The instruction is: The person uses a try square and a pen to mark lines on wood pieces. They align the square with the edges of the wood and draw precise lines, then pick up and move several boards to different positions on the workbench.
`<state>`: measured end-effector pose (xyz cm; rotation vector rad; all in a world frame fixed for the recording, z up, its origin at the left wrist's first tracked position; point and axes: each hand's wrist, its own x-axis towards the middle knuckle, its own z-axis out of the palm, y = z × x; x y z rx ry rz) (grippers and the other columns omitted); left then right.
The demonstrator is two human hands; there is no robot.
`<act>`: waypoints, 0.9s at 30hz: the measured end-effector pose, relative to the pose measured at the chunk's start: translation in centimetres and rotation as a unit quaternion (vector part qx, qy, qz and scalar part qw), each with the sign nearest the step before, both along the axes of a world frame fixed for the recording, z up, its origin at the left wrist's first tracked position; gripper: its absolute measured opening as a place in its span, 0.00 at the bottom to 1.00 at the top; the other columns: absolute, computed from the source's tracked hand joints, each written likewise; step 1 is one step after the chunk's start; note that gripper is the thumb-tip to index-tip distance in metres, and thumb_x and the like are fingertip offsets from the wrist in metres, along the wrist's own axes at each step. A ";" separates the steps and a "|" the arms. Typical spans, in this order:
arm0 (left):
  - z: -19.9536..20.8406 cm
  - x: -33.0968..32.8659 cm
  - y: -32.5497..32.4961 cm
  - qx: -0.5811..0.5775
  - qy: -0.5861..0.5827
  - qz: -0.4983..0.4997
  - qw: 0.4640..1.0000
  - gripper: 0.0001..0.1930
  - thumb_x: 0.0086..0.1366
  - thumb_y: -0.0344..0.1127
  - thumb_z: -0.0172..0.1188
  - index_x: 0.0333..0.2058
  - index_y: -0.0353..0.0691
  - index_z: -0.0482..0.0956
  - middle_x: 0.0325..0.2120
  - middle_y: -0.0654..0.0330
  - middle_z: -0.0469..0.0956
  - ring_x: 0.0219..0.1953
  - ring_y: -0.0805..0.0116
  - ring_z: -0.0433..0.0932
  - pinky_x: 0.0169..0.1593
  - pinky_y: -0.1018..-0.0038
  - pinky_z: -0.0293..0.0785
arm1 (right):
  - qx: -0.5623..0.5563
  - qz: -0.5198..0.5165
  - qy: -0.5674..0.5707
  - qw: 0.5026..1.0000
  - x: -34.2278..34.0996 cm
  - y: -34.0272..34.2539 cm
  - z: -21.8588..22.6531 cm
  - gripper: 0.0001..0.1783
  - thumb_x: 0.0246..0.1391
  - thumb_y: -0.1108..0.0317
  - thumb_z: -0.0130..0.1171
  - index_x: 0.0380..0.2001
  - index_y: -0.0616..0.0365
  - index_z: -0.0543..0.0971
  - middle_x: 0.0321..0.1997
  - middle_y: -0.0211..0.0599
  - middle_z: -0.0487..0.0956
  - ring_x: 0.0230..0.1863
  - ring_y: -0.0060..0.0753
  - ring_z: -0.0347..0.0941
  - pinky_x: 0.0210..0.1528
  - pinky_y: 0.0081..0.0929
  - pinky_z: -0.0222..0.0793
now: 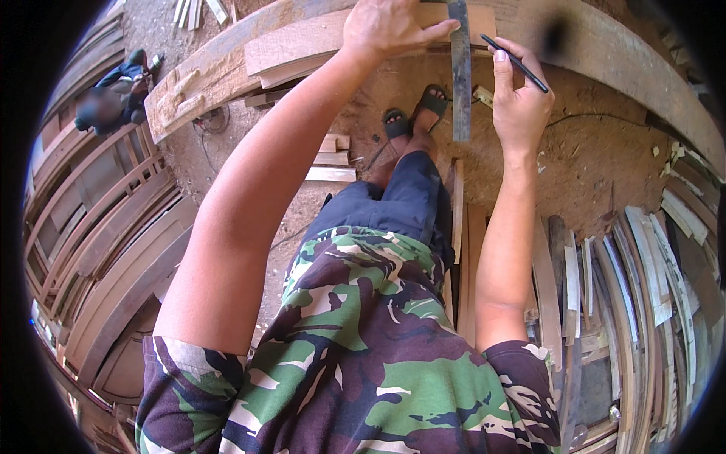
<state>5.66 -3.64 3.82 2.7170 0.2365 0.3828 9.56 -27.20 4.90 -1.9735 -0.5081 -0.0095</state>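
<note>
At the top of the head view, my left hand (pixel 389 29) rests on a light brown wooden board (pixel 291 44), its thumb stretched out to the right. The thumb tip reaches the edge of a flat, dark metal ruler (pixel 460 87), which lies across the board and juts out over the near edge. The upper picture edge cuts off some of the left fingers. A slim black pen or marker (pixel 522 66) is pinched in my right hand (pixel 522 98), just right of the ruler. Its tip points up and left, near the board's right end.
Beneath the board runs a long, wide plank (pixel 605 60). Stacked wooden frames (pixel 113 265) stand at left, and many wood strips (pixel 628 287) lie at right. Short offcuts (pixel 330 157) lie on the dirt floor near my feet. Another person (pixel 113 94) sits at far left.
</note>
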 end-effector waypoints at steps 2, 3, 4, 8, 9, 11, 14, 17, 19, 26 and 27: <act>-0.1 0.0 0.1 0.000 -0.003 -0.002 1.000 0.41 0.63 0.62 0.72 0.64 0.35 0.80 0.51 0.41 0.78 0.59 0.39 0.77 0.67 0.50 0.74 | -0.006 -0.001 -0.003 1.000 0.1 0.1 -0.1 0.11 0.72 0.62 0.67 0.49 0.54 0.90 0.44 0.41 0.92 0.46 0.45 0.90 0.52 0.36 0.82; -0.1 0.0 0.1 0.001 -0.004 -0.003 1.000 0.41 0.63 0.62 0.72 0.64 0.35 0.80 0.51 0.41 0.78 0.59 0.39 0.77 0.67 0.51 0.74 | -0.010 -0.001 -0.004 1.000 0.1 0.1 -0.2 0.11 0.72 0.62 0.67 0.49 0.54 0.90 0.44 0.41 0.92 0.46 0.46 0.89 0.52 0.37 0.82; -0.2 0.0 0.1 0.002 -0.004 -0.003 1.000 0.41 0.63 0.62 0.72 0.64 0.35 0.80 0.51 0.41 0.78 0.59 0.39 0.77 0.67 0.51 0.74 | -0.011 0.001 -0.011 1.000 0.1 0.2 -0.3 0.11 0.72 0.62 0.67 0.49 0.53 0.91 0.45 0.41 0.92 0.47 0.47 0.89 0.52 0.37 0.82; -0.1 0.0 0.2 0.000 -0.002 -0.006 1.000 0.42 0.64 0.63 0.72 0.65 0.35 0.79 0.51 0.41 0.78 0.59 0.39 0.77 0.67 0.51 0.74 | -0.016 0.008 -0.037 0.999 0.2 0.2 -0.7 0.10 0.71 0.62 0.68 0.50 0.51 0.91 0.46 0.40 0.92 0.47 0.47 0.89 0.53 0.37 0.82; -0.1 0.1 0.2 -0.002 -0.001 -0.007 1.000 0.42 0.64 0.63 0.72 0.65 0.35 0.79 0.51 0.40 0.78 0.59 0.39 0.77 0.67 0.51 0.74 | -0.017 0.009 -0.042 0.999 0.2 0.2 -0.8 0.10 0.71 0.63 0.68 0.50 0.50 0.91 0.46 0.40 0.92 0.47 0.47 0.89 0.53 0.38 0.82; -0.2 0.1 0.3 0.002 -0.001 -0.010 1.000 0.42 0.64 0.63 0.71 0.65 0.35 0.79 0.53 0.40 0.78 0.60 0.39 0.77 0.68 0.50 0.74 | -0.018 0.021 -0.054 0.998 0.4 0.3 -0.7 0.10 0.70 0.63 0.69 0.50 0.51 0.92 0.46 0.40 0.92 0.47 0.47 0.89 0.52 0.38 0.82; -0.5 -0.1 0.1 0.012 -0.005 -0.004 1.000 0.42 0.65 0.64 0.71 0.65 0.35 0.79 0.55 0.39 0.78 0.61 0.39 0.77 0.69 0.49 0.73 | -0.048 0.050 -0.097 0.993 0.8 0.3 -0.5 0.10 0.69 0.65 0.69 0.49 0.51 0.92 0.46 0.40 0.92 0.48 0.47 0.89 0.52 0.39 0.82; -0.9 -0.1 0.9 0.019 -0.021 -0.025 0.999 0.44 0.65 0.67 0.70 0.67 0.36 0.79 0.57 0.39 0.79 0.63 0.38 0.76 0.71 0.49 0.71 | -0.043 0.062 -0.115 0.991 1.0 0.8 -0.3 0.10 0.68 0.66 0.70 0.50 0.51 0.92 0.47 0.40 0.92 0.48 0.47 0.89 0.52 0.39 0.82; -1.6 0.1 0.9 0.007 -0.026 -0.023 0.999 0.35 0.67 0.61 0.69 0.60 0.37 0.82 0.54 0.41 0.80 0.61 0.38 0.76 0.68 0.49 0.72 | -0.056 0.063 -0.090 0.992 0.9 1.1 0.5 0.11 0.69 0.67 0.70 0.51 0.50 0.93 0.47 0.39 0.92 0.47 0.46 0.89 0.52 0.40 0.82; -2.2 0.0 0.8 0.078 0.012 0.000 0.997 0.46 0.60 0.81 0.65 0.62 0.48 0.84 0.49 0.49 0.83 0.56 0.46 0.81 0.65 0.57 0.78 | -0.131 0.092 -0.093 0.983 0.6 1.2 1.8 0.11 0.72 0.65 0.67 0.52 0.50 0.92 0.51 0.38 0.92 0.53 0.45 0.86 0.57 0.40 0.79; -2.2 0.0 0.8 0.075 0.006 0.006 0.997 0.46 0.60 0.81 0.65 0.62 0.48 0.84 0.49 0.49 0.83 0.57 0.46 0.81 0.65 0.56 0.78 | -0.174 0.102 -0.075 0.977 0.5 0.8 2.7 0.11 0.73 0.65 0.66 0.52 0.51 0.91 0.51 0.37 0.92 0.53 0.45 0.86 0.58 0.40 0.79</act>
